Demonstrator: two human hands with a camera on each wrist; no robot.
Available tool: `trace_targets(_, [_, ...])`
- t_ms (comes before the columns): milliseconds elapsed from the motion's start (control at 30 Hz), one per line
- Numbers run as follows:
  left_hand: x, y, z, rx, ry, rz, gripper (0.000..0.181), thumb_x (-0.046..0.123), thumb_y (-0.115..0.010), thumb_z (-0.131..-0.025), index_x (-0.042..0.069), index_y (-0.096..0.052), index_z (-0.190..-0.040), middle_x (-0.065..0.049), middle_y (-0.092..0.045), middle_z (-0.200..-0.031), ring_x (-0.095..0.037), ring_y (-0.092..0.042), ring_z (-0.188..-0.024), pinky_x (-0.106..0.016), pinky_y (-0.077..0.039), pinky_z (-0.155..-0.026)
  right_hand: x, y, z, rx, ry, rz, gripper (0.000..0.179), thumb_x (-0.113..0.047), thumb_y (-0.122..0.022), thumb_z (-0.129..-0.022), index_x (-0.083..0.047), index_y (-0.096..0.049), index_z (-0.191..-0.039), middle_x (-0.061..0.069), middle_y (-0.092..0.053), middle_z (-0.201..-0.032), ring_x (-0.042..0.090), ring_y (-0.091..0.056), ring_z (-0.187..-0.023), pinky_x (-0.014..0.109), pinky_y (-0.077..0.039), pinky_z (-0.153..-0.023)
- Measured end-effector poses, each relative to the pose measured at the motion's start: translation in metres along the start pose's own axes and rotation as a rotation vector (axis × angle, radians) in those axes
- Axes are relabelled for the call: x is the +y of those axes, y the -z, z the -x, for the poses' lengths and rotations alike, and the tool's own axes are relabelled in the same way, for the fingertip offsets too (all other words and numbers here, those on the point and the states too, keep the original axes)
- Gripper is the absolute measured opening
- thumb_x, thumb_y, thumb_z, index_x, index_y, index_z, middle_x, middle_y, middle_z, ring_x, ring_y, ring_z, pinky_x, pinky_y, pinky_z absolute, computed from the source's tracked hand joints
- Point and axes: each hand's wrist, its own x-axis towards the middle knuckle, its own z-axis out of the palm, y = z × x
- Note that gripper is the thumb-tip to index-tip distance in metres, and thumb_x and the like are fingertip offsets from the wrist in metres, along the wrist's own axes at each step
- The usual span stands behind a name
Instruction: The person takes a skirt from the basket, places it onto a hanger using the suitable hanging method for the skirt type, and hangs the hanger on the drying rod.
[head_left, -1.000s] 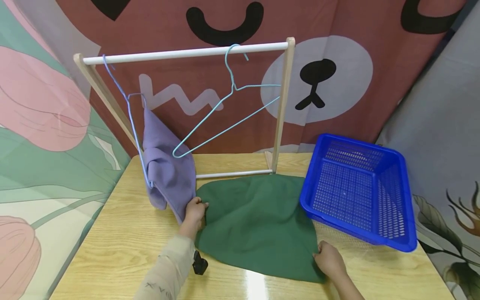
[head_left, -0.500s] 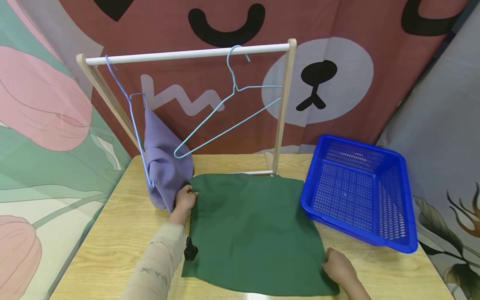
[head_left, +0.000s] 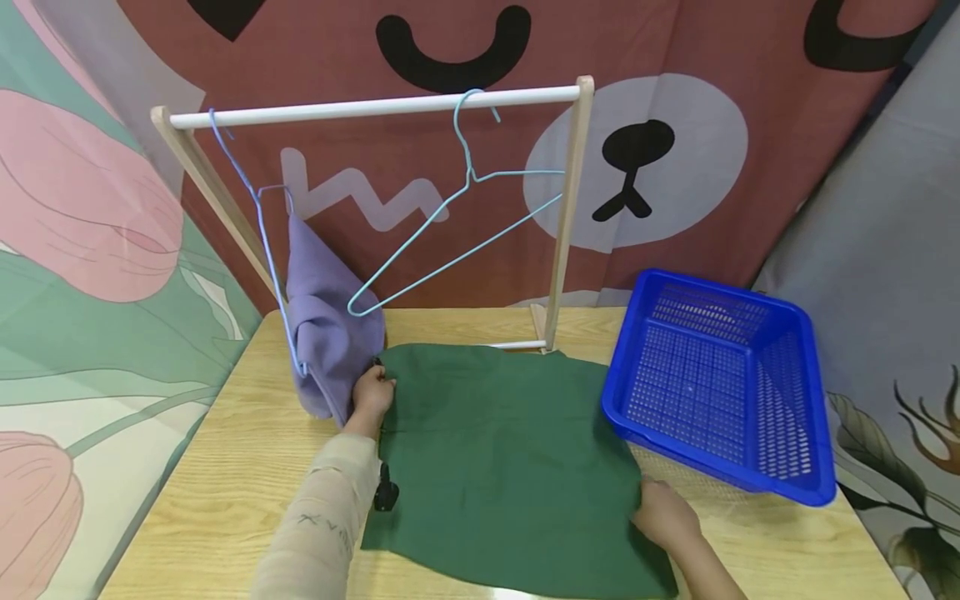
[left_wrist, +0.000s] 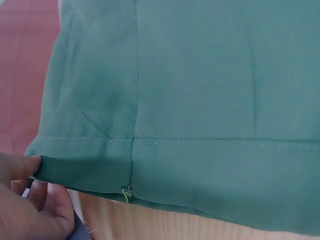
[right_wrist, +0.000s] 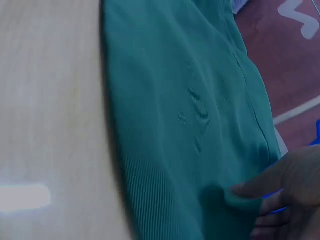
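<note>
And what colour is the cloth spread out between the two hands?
The cloth is dark green, with no print visible; the head view shows it best.

Pale wood-grained table before a reddish-brown bear-print backdrop, seemingly cloth, between flower-printed side panels.

We hold the sleeved left forearm far forward, and the left hand pinches between thumb and curled fingers. Our bare right forearm slants in from the right, the right hand nearer us, its thumb straight and apart from the loosely bent fingers.
</note>
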Motion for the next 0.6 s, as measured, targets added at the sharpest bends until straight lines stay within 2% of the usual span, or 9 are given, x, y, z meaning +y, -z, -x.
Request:
trace_targets(33, [0.005,0.001,0.004,0.001,0.014,-0.001,0.026,0.017,-0.062,-0.079,0.008,-0.055,-0.102,-0.009,-0.05,-0.098,-0.023,-0.044,-0.084,-0.032,-0.038,-0.068,-0.005,0.0,-0.004,0.049,0.019,0.023,0.037,-0.001,-0.06,-0.068,0.016,-0.049,-0.1,0.026,-0.053,-0.087,0.041,-0.051,-0.08,0.048,-0.044,-0.066])
trace_targets(100, [0.015,0.006,0.014,-0.055,0.052,0.02,0.025,0.018,-0.058,-0.082,0.004,-0.052,-0.101,-0.012,-0.048,-0.1,-0.026,-0.042,-0.087,-0.036,-0.037,-0.072,-0.017,-0.002,-0.012,0.148,0.062,0.056,0.046,-0.006,-0.065,-0.069,0.018,-0.046,-0.103,0.029,-0.051,-0.09,0.044,-0.049,-0.084,0.05,-0.042,-0.07])
trace_targets(133, [0.017,0.006,0.017,-0.054,0.055,0.025,0.02,0.016,-0.058,-0.081,0.002,-0.051,-0.094,-0.013,-0.046,-0.094,-0.027,-0.041,-0.082,-0.036,-0.035,-0.068,-0.023,-0.002,-0.016,0.195,0.083,0.073,0.047,-0.008,-0.067,-0.069,0.017,-0.047,-0.103,0.029,-0.051,-0.091,0.044,-0.049,-0.084,0.05,-0.042,-0.071])
trace_targets(200, [0.013,0.003,0.017,-0.028,0.002,0.066,0.013,0.01,-0.057,-0.078,0.005,-0.046,-0.078,-0.011,-0.042,-0.078,-0.024,-0.038,-0.068,-0.032,-0.03,-0.056,-0.038,-0.003,-0.023,0.262,0.138,0.103,0.044,-0.012,-0.068,-0.07,0.014,-0.05,-0.101,0.026,-0.051,-0.09,0.042,-0.049,-0.084,0.049,-0.042,-0.071])
trace_targets(233, [0.019,0.003,0.02,-0.036,0.027,0.059,0.015,0.009,-0.056,-0.078,0.006,-0.042,-0.074,-0.012,-0.038,-0.076,-0.026,-0.036,-0.067,-0.034,-0.029,-0.056,-0.047,-0.002,-0.027,0.272,0.168,0.096,0.041,-0.013,-0.067,-0.071,0.011,-0.051,-0.1,0.024,-0.052,-0.089,0.04,-0.049,-0.084,0.048,-0.042,-0.071])
trace_targets(300, [0.024,0.003,0.025,-0.033,0.015,0.091,0.026,0.011,-0.056,-0.078,0.009,-0.032,-0.068,-0.01,-0.028,-0.068,-0.025,-0.03,-0.06,-0.035,-0.023,-0.053,-0.063,0.001,-0.037,0.26,0.225,0.053,0.034,-0.014,-0.065,-0.074,0.007,-0.054,-0.098,0.02,-0.053,-0.089,0.037,-0.05,-0.086,0.047,-0.043,-0.071])
trace_targets(400, [0.035,0.005,0.032,-0.015,0.005,0.119,0.031,0.017,-0.058,-0.078,0.011,-0.03,-0.066,-0.007,-0.026,-0.063,-0.023,-0.028,-0.056,-0.034,-0.022,-0.052,-0.086,0.008,-0.057,0.188,0.294,-0.082,0.028,-0.014,-0.061,-0.079,0.004,-0.055,-0.1,0.016,-0.054,-0.094,0.032,-0.051,-0.091,0.043,-0.043,-0.075])
trace_targets(433, [0.045,0.008,0.038,-0.02,0.034,0.106,0.032,0.019,-0.057,-0.08,0.01,-0.029,-0.067,-0.008,-0.025,-0.063,-0.023,-0.027,-0.056,-0.034,-0.023,-0.052,-0.092,0.01,-0.064,0.173,0.305,-0.135,0.028,-0.013,-0.06,-0.08,0.004,-0.055,-0.101,0.016,-0.054,-0.096,0.032,-0.051,-0.092,0.043,-0.043,-0.076])
trace_targets(600, [0.069,0.016,0.057,0.002,0.056,0.105,0.035,0.021,-0.051,-0.086,0.009,-0.026,-0.065,-0.006,-0.021,-0.059,-0.021,-0.024,-0.053,-0.031,-0.021,-0.05,-0.109,0.014,-0.1,0.131,0.26,-0.325,0.033,-0.011,-0.056,-0.083,0.007,-0.048,-0.109,0.021,-0.051,-0.104,0.034,-0.048,-0.098,0.044,-0.041,-0.081])
